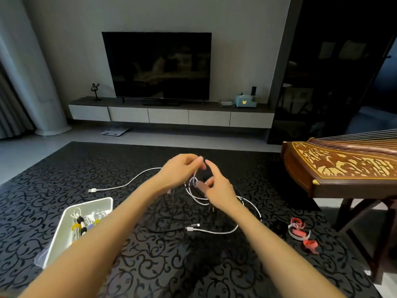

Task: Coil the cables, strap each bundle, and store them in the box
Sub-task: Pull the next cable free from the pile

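Observation:
Both hands are raised over the black patterned table (pixel 150 265). My left hand (pixel 180 168) pinches the top of a white cable (pixel 214 230) whose loops hang down and trail across the table. My right hand (pixel 217 187) pinches the same cable lower, at a pale strap-like piece by its thumb. Another white cable (pixel 129 181) runs left, ending in a USB plug. A black cable (pixel 167 230) lies beneath the hands. The white box (pixel 64 224) at lower left holds several strapped bundles, partly hidden by my left forearm.
Red and white straps (pixel 299 232) lie on the table at right. A wooden zither (pixel 343 166) on a stand sits beyond the table's right edge. Past the table are a TV (pixel 156 65) and a low cabinet.

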`<state>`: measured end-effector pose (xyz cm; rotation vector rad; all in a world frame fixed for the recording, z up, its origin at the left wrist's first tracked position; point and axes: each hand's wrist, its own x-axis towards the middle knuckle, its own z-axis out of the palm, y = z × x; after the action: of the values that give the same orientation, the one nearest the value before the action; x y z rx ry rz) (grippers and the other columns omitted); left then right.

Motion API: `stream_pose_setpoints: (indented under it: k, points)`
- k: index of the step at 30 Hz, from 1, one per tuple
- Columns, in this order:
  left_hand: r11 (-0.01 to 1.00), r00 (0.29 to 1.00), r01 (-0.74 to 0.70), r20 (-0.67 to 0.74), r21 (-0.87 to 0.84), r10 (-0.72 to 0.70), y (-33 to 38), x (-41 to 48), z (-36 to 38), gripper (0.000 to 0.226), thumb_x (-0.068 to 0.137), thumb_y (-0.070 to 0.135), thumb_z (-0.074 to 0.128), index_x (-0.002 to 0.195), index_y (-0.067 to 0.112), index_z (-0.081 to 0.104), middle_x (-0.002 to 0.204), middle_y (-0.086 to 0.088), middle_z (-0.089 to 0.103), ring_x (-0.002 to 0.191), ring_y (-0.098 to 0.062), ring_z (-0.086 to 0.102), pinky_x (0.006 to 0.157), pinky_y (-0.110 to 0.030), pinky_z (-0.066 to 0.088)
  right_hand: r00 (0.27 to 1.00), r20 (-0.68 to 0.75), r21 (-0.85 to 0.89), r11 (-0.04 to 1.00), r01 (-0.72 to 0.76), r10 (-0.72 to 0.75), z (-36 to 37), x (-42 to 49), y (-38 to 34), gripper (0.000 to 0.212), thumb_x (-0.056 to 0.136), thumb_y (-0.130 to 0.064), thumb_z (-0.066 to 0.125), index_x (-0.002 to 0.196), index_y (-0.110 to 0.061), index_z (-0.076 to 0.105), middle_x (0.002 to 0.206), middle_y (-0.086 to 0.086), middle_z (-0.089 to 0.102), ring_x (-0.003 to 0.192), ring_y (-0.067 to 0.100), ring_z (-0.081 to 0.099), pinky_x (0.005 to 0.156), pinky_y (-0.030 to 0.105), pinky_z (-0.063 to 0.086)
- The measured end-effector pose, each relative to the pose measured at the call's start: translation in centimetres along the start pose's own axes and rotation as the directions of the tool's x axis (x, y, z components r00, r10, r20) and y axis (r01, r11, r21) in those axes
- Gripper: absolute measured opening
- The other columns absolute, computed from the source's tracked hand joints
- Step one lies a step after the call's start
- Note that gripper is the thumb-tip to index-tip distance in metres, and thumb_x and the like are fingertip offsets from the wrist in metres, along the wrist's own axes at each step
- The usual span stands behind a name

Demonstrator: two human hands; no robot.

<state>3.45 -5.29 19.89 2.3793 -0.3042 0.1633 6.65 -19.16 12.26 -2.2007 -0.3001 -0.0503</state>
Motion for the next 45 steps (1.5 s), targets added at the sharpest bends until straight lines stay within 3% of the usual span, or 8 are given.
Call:
stream_pose_setpoints:
  k: [5, 10, 17, 23, 32, 37, 40, 45]
  points:
    - [0.931, 0.963, -0.222, -0.215, -0.289, 0.163, 4.5, 1.2, -5.0, 0.035, 0.103, 0.027, 0.035, 0.089, 0.017, 0.066, 0.072, 0.009, 0.051, 0.062, 0.004, 0.046, 0.06, -0.009, 0.036, 0.997, -0.015, 0.159, 0.985, -0.066, 0.07, -0.5, 5.9, -4.1, 0.023, 0.094, -0.03, 0.05, 0.086, -0.012, 0.061, 0.065, 0.002, 0.055, 0.051, 0.018, 0.059, 0.047, 0.031, 0.052]
    - [0.852, 0.836, -0.397, -0.517, -0.341, 0.183, 5.7, 1.9, -12.1, 0.035, 0.103, 0.024, 0.035, 0.085, 0.016, 0.064, 0.063, -0.002, 0.038, 0.057, -0.007, 0.034, 0.057, -0.019, 0.031, 0.978, -0.088, -0.107, 0.974, -0.198, 0.189, -2.8, 10.1, -3.6, 0.032, 0.096, -0.019, 0.041, 0.089, 0.001, 0.064, 0.078, 0.017, 0.066, 0.069, 0.031, 0.065, 0.063, 0.036, 0.056]
    - [0.947, 0.792, -0.188, -0.61, -0.261, -0.011, 0.4, 3.9, -13.2, 0.038, 0.102, 0.028, 0.036, 0.075, 0.011, 0.056, 0.066, -0.008, 0.045, 0.059, -0.015, 0.039, 0.051, -0.02, 0.031, 0.966, -0.216, 0.689, 0.724, 0.047, 0.143, -12.1, 16.0, -14.6, 0.023, 0.1, -0.007, 0.034, 0.09, 0.002, 0.053, 0.053, 0.008, 0.047, 0.045, 0.018, 0.046, 0.042, 0.026, 0.047]
    - [0.883, 0.796, -0.208, -0.597, -0.421, -0.097, -2.5, 4.1, -11.7, 0.04, 0.1, 0.031, 0.041, 0.077, 0.001, 0.054, 0.06, -0.002, 0.041, 0.058, -0.014, 0.036, 0.057, -0.03, 0.03, 0.678, -0.569, 0.414, 0.551, 0.725, -0.465, -19.7, 13.1, -25.7, 0.014, 0.101, -0.012, 0.042, 0.102, -0.009, 0.055, 0.091, 0.007, 0.058, 0.085, 0.014, 0.061, 0.084, 0.027, 0.056]
    - [0.761, 0.814, -0.251, -0.555, -0.598, -0.168, -1.4, 4.0, -10.4, 0.038, 0.098, 0.033, 0.046, 0.079, 0.001, 0.056, 0.056, 0.0, 0.039, 0.053, -0.01, 0.034, 0.052, -0.024, 0.03, 0.439, -0.745, -0.132, 0.756, 0.641, -0.502, -21.0, 11.1, -24.8, 0.022, 0.099, -0.015, 0.045, 0.109, -0.005, 0.062, 0.098, 0.005, 0.064, 0.095, 0.025, 0.061, 0.079, 0.032, 0.048]
    - [0.647, 0.824, -0.262, -0.515, -0.716, -0.237, -0.9, 3.5, -10.8, 0.034, 0.097, 0.035, 0.047, 0.079, 0.008, 0.055, 0.056, 0.0, 0.036, 0.049, -0.01, 0.031, 0.045, -0.02, 0.025, 0.932, -0.232, -0.542, 0.833, 0.114, -0.279, -20.4, 9.0, -20.2, 0.029, 0.097, -0.026, 0.049, 0.094, -0.007, 0.07, 0.082, 0.011, 0.067, 0.078, 0.029, 0.062, 0.07, 0.033, 0.048]
    - [0.601, 0.859, -0.262, -0.467, -0.755, -0.212, -0.6, 2.6, -10.5, 0.031, 0.098, 0.034, 0.046, 0.087, 0.007, 0.057, 0.056, 0.0, 0.033, 0.045, -0.009, 0.028, 0.04, -0.018, 0.022, 0.984, -0.028, -0.722, 0.685, 0.102, -0.176, -18.1, 5.5, -16.2, 0.021, 0.091, -0.031, 0.058, 0.093, -0.016, 0.073, 0.076, -0.001, 0.064, 0.073, 0.015, 0.058, 0.06, 0.025, 0.043]
    - [0.593, 0.95, -0.169, -0.291, -0.787, -0.116, 1.0, 1.5, -9.6, 0.032, 0.097, 0.036, 0.046, 0.095, 0.008, 0.061, 0.05, 0.006, 0.031, 0.043, -0.007, 0.026, 0.041, -0.019, 0.018, 0.919, 0.388, -0.517, 0.841, 0.158, 0.066, -13.4, 0.2, -11.2, 0.037, 0.078, -0.038, 0.074, 0.113, -0.03, 0.067, 0.098, -0.009, 0.065, 0.099, 0.011, 0.06, 0.081, 0.023, 0.045]
